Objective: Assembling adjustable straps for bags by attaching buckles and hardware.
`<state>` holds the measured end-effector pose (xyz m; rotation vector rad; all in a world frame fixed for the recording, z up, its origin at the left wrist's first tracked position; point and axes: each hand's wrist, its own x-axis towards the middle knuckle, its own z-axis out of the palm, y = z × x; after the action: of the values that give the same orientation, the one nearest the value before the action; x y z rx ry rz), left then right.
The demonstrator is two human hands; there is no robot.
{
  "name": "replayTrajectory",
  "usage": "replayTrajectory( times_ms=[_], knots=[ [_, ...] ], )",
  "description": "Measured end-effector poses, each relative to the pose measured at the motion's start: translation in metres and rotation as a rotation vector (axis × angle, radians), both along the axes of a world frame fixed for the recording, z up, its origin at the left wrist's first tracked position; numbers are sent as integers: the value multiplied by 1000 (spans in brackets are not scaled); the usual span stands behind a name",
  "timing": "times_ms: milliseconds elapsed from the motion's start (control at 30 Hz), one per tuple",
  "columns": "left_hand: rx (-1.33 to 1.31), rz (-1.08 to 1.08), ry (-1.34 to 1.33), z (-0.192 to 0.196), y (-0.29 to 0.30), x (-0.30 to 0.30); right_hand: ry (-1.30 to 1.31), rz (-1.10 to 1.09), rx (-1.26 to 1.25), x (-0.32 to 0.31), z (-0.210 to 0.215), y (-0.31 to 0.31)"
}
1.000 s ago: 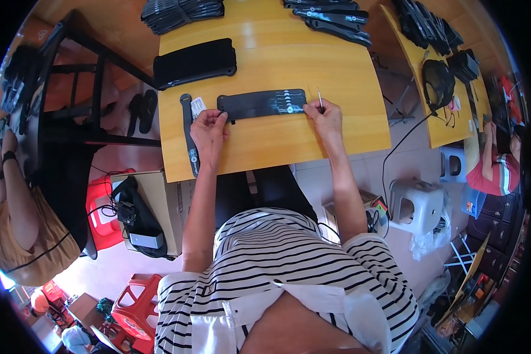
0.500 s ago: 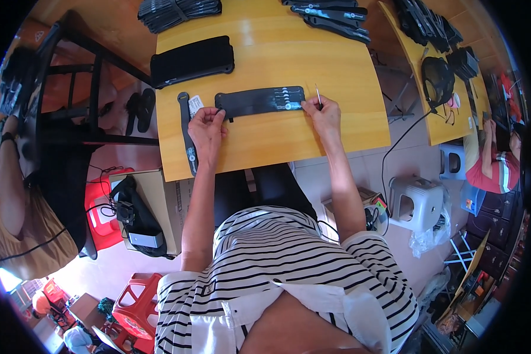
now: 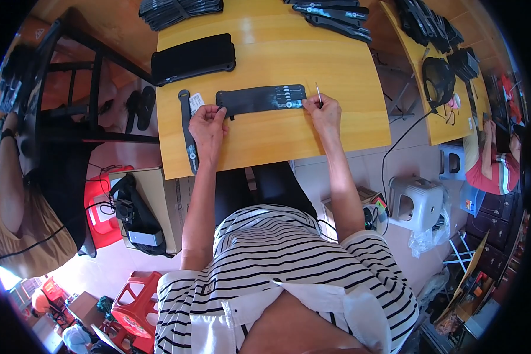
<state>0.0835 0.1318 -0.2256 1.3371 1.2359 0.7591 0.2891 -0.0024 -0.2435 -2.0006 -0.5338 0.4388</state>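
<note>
A wide, flat black panel (image 3: pixel 251 101) with white printed marks near its right end lies crosswise on the yellow wooden table. My left hand (image 3: pixel 207 127) is closed in a pinch at its lower left corner. At its right end my right hand (image 3: pixel 324 115) is closed, with fingertips at the edge. A thin, pointed metal tool (image 3: pixel 318 88) sticks up from those fingers; its exact kind is unclear. Left of my left hand lies a narrow black strap (image 3: pixel 187 118), with a small white label (image 3: pixel 196 102) beside it.
A stack of black panels (image 3: pixel 193 59) lies at the table's left. Bundled black strips (image 3: pixel 180 12) and a loose pile of strips (image 3: pixel 333 20) are at the far edge. A black stool frame (image 3: pixel 94 88) stands left, a grey plastic stool (image 3: pixel 416 203) right. Other people sit on both sides.
</note>
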Motion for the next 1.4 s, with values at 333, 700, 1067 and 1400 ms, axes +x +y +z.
replayTrajectory(
  times_ms=[333,700,1067,1400],
  knots=[
    [23,14,18,-3,1,2,-9,-16,-26,-1,-2,0],
    [52,20,61,-2,1,4,-35,-42,-100,-4,5,2],
    [77,16,79,-4,1,4,-64,-55,-139,-4,7,3],
    [96,29,149,2,3,6,-102,-62,-195,-6,9,4]
  ],
)
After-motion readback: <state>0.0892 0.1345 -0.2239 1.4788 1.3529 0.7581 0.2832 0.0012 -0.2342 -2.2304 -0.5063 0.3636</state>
